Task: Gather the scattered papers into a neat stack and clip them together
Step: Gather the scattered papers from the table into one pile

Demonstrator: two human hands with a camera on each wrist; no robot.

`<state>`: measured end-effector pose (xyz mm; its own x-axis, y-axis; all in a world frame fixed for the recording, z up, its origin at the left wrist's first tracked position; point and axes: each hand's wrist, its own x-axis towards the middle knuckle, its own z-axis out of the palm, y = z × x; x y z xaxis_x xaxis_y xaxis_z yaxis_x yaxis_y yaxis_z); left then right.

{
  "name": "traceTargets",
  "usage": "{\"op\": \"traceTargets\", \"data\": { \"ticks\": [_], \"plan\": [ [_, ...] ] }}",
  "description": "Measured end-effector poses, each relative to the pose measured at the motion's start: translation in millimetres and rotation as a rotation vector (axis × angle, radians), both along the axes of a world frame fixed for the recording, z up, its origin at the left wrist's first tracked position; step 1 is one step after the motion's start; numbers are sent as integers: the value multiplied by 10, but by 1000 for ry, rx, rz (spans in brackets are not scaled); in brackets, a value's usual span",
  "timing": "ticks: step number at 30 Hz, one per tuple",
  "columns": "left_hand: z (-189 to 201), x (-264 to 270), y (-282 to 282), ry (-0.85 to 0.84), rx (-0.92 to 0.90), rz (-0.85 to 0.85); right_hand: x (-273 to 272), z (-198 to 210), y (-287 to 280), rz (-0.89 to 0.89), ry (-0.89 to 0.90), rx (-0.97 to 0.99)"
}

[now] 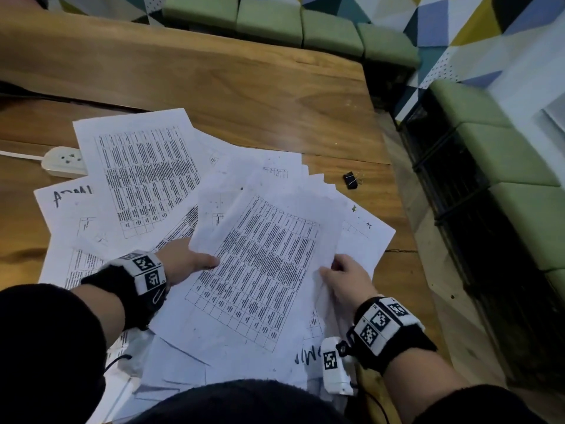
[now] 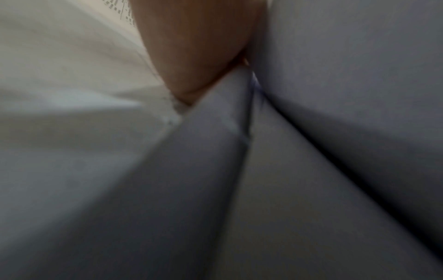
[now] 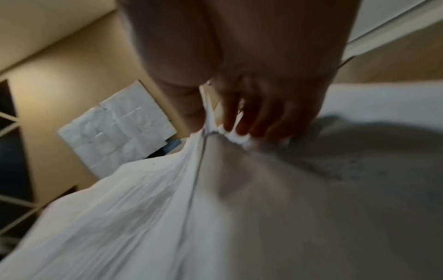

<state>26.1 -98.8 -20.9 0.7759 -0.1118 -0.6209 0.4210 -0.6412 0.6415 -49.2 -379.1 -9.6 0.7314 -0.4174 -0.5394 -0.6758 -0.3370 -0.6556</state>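
Several white printed papers (image 1: 143,179) lie fanned and overlapping across the wooden table (image 1: 244,96). Both hands hold a small bundle of sheets (image 1: 263,264) topped by a page with a printed table. My left hand (image 1: 195,261) grips its left edge, thumb on top, fingers hidden under the paper. My right hand (image 1: 339,273) pinches the right edge; in the right wrist view the right hand (image 3: 215,125) has thumb and fingers bunching the sheet edges (image 3: 225,136). The left wrist view shows a left hand (image 2: 191,56) against blurred paper (image 2: 335,132). A black binder clip (image 1: 351,180) lies on the table, right of the papers.
A white power strip (image 1: 62,162) with its cord lies at the left, partly under a sheet. Green cushioned seats (image 1: 504,166) run along the table's far and right sides. The table's right edge (image 1: 397,209) drops off close to the binder clip.
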Motion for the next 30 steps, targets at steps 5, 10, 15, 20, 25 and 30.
{"op": "traceTargets", "data": {
  "ticks": [5,10,15,20,25,30],
  "plan": [
    [-73,26,31,24,-50,50,-69,40,-350,-350,213,-270],
    [-126,47,53,19,-63,40,-99,-27,-525,-261,131,-185],
    [-118,57,51,8,-29,27,-208,-5,-694,-374,-15,-182],
    [-115,71,39,12,-26,15,-109,-43,-586,-245,46,-91],
    [-102,44,30,4,-41,39,-54,-75,-341,-227,165,52],
    [-79,20,17,-29,-19,40,-82,-8,-338,-281,146,36]
  ]
}}
